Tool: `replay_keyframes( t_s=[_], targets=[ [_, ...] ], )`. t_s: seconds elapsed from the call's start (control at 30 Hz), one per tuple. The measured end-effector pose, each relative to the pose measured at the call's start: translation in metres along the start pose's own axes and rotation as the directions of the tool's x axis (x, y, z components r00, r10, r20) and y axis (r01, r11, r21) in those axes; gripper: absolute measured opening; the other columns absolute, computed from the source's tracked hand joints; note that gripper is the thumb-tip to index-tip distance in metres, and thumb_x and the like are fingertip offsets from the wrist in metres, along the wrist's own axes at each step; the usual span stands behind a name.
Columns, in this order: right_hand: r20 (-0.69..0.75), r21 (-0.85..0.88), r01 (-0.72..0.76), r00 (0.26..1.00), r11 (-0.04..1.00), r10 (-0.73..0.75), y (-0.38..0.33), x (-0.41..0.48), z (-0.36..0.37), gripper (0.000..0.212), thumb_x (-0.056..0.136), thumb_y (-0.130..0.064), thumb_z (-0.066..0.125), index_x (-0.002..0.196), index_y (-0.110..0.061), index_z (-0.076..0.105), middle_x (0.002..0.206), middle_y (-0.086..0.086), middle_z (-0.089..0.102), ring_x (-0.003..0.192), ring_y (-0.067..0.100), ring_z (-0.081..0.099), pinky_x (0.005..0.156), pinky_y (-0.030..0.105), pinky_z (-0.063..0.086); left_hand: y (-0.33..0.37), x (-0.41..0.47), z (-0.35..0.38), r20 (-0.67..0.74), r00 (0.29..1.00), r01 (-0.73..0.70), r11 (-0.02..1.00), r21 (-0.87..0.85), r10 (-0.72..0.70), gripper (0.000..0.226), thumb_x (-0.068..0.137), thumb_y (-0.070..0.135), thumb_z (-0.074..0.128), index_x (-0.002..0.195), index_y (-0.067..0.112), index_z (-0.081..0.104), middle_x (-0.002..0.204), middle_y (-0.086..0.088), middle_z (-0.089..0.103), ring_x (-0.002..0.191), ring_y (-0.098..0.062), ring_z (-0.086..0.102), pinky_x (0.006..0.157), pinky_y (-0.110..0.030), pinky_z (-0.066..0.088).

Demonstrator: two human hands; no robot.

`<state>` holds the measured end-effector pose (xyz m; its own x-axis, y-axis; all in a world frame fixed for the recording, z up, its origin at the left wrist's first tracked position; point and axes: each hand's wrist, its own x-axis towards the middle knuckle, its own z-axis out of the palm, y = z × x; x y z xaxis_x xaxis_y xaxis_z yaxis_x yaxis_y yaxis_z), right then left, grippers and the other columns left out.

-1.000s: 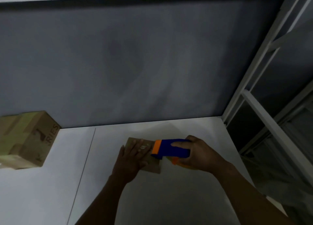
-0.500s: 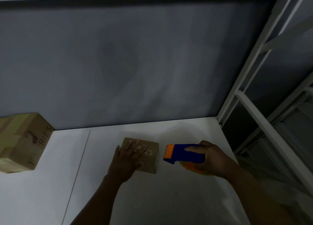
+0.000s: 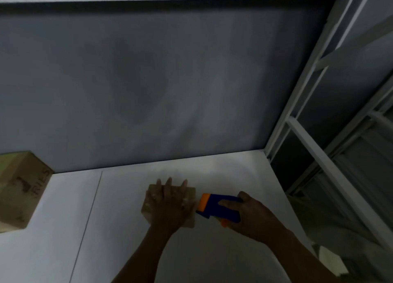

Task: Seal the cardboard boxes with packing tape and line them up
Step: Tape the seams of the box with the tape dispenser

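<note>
Packing/stock rm: white bench [image 3: 53, 250], metal rack [image 3: 308, 143], taped carton [image 3: 21, 189].

A small brown box [image 3: 190, 195] lies flat, blue-orange tape dispenser [image 3: 209, 208] beside it; larger box [image 3: 21, 189] far left.

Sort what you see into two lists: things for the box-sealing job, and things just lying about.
Job: small brown cardboard box under left hand; blue-and-orange plastic tape dispenser in right hand; larger printed cardboard box.
Lying about: white metal shelving frame; grey wall.

Dim, grainy. A faint pale glow lies on the table [image 3: 223, 170] at centre; the cardboard box [image 3: 19, 187] at left and shelving [image 3: 311, 70] at right look blurred.
</note>
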<state>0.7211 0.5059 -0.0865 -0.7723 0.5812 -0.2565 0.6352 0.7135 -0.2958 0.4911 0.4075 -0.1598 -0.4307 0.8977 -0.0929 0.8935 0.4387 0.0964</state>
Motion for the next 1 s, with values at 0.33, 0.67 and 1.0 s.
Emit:
replay_keyframes(
  t_s=[0.33,0.67,1.0],
  targets=[
    [-0.088,0.055,-0.1,0.991,0.994,0.104,-0.02,0.002,0.017,0.06,0.089,-0.055,0.052,0.144,-0.036,0.035,0.128,0.006,0.045,0.111,0.024,0.054,0.096,0.028,0.043,-0.007,0.008,0.011,0.013,1.0,-0.021,1.0,-0.013,0.021,0.083,0.071,0.084,-0.013,0.144,0.049,-0.001,0.161,-0.007,0.005,0.145,-0.04,-0.004,0.103,-0.064,-0.013],
    [-0.147,-0.135,0.023,0.988,0.991,-0.043,-0.023,0.015,-0.006,0.051,0.078,-0.029,0.071,0.126,-0.036,0.059,0.109,0.009,0.056,0.088,0.03,0.062,0.076,0.035,0.051,-0.006,0.008,0.002,0.041,0.998,-0.045,0.998,-0.036,0.046,0.094,0.06,0.087,-0.022,0.145,0.051,-0.005,0.161,-0.004,-0.009,0.143,-0.039,-0.018,0.106,-0.068,-0.009],
    [-0.157,-0.133,0.054,0.985,0.99,-0.075,0.03,0.011,0.04,0.084,0.056,-0.056,0.082,0.13,-0.038,0.047,0.07,0.001,0.056,0.058,0.019,0.056,0.05,0.023,0.04,-0.009,0.008,0.005,0.05,0.997,-0.051,0.998,-0.036,0.053,0.089,0.068,0.086,-0.015,0.147,0.049,0.002,0.161,-0.007,0.001,0.144,-0.041,-0.01,0.105,-0.069,-0.005]
  ],
)
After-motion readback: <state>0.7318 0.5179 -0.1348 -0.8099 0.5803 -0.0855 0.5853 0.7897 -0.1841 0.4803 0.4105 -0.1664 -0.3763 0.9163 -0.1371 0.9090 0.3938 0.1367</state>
